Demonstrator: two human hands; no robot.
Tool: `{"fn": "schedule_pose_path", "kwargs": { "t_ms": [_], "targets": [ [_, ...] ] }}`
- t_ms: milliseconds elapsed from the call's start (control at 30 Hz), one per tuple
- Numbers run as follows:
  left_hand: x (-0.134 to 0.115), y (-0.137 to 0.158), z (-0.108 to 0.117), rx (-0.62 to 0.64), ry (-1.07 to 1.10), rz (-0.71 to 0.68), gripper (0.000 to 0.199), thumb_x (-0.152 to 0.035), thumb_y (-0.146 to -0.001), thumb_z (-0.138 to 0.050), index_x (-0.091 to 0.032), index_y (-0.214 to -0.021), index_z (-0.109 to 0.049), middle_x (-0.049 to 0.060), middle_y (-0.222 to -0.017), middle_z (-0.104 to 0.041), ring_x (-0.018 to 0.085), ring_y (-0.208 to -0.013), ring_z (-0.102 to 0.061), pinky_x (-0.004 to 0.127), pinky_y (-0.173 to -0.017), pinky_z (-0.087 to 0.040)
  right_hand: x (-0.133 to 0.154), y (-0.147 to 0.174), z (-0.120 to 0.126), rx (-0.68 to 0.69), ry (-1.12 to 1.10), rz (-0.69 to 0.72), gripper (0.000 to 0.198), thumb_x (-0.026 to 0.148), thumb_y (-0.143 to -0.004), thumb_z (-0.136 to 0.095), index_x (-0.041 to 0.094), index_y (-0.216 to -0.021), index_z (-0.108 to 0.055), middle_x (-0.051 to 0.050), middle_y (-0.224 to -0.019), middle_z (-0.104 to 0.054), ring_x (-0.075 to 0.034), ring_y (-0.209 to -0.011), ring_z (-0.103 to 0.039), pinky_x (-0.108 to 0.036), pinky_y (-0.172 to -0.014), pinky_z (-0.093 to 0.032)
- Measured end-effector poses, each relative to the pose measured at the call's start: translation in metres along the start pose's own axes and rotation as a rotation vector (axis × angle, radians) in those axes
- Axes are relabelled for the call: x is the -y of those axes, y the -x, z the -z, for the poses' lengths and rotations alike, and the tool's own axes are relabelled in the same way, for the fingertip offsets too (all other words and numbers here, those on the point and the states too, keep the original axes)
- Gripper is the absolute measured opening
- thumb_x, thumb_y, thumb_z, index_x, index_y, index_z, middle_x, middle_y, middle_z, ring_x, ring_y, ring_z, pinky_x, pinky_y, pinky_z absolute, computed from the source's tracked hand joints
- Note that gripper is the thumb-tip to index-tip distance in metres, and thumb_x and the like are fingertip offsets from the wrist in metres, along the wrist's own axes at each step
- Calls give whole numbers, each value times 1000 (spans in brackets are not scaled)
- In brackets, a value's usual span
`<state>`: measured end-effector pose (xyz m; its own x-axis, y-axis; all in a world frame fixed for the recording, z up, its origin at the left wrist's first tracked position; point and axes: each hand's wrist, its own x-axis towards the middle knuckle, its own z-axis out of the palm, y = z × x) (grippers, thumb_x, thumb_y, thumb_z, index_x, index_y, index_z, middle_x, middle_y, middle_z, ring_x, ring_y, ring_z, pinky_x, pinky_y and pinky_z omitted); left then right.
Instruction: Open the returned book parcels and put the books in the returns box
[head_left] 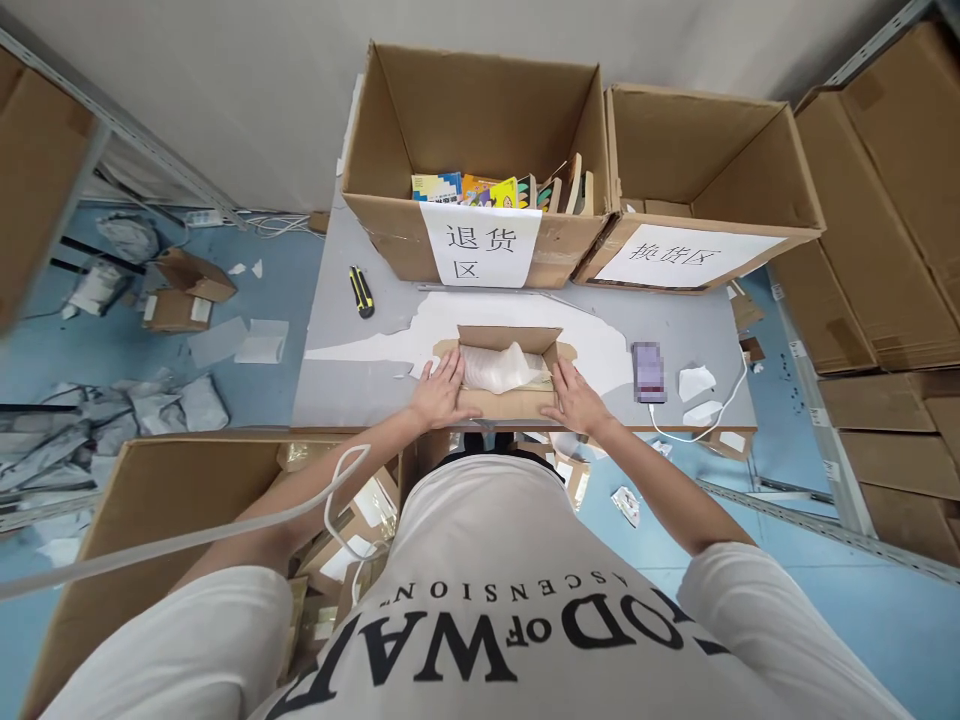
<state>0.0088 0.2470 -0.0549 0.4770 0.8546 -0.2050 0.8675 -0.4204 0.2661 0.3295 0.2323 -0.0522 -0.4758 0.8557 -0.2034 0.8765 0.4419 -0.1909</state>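
A small open cardboard box (517,405) rests at the front edge of the grey table. Inside it lies something in whitish translucent wrapping (491,370); what the wrapping covers is hidden. My left hand (442,393) grips the box's left end, with its fingers along the side and its thumb at the front corner. At the opposite end, my right hand (576,398) holds the box the same way, its thumb also by the front. White paper (585,320) lies flat beneath and behind the box.
A black-and-yellow box cutter (361,292) lies left. Behind stand a large carton (360,215) holding several books (480,190) and a second carton (795,190). At right, a phone (649,372) trails a white cable (724,410). An open carton (157,520) with flattened packaging stands below left.
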Motion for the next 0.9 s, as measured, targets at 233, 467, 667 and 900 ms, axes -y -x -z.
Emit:
{"fn": "schedule_pose_path", "kwargs": {
  "t_ms": [233, 467, 667, 900],
  "targets": [
    [-12, 0, -32, -117, 102, 129, 118, -76, -71, -53, -2, -151, -9, 28, -156, -11, 36, -147, -9, 54, -115, -15, 5, 8, 1, -24, -55, -85, 90, 60, -90, -38, 1, -152, -8, -29, -156, -13, -39, -146, -9, -62, -111, -19],
    [-16, 4, -31, -133, 112, 163, 124, -75, -67, -59, -1, -152, -7, 27, -157, -10, 36, -147, -11, 55, -115, -14, 70, -52, 70, -17, -147, 207, 68, 53, -94, -37, 17, -151, -28, -18, -147, -42, -31, -133, -42, -48, -109, -32],
    [-19, 5, -30, -127, 106, 181, 122, -75, -66, -59, -5, -152, -8, 26, -157, -12, 36, -147, -11, 57, -115, -12, 57, -118, 25, 610, -131, 17, 80, 67, -88, -38, 22, -152, -24, -15, -159, -19, -32, -142, -30, -45, -110, -33],
    [-20, 6, -27, -129, 98, 189, 116, -73, -69, -56, -4, -152, -13, 26, -157, -13, 37, -147, -12, 58, -115, -9, 33, -117, 12, 585, 32, 211, 72, 54, -93, -40, 20, -153, -21, -17, -156, -28, -29, -137, -40, -41, -109, -35]
  ]
}}
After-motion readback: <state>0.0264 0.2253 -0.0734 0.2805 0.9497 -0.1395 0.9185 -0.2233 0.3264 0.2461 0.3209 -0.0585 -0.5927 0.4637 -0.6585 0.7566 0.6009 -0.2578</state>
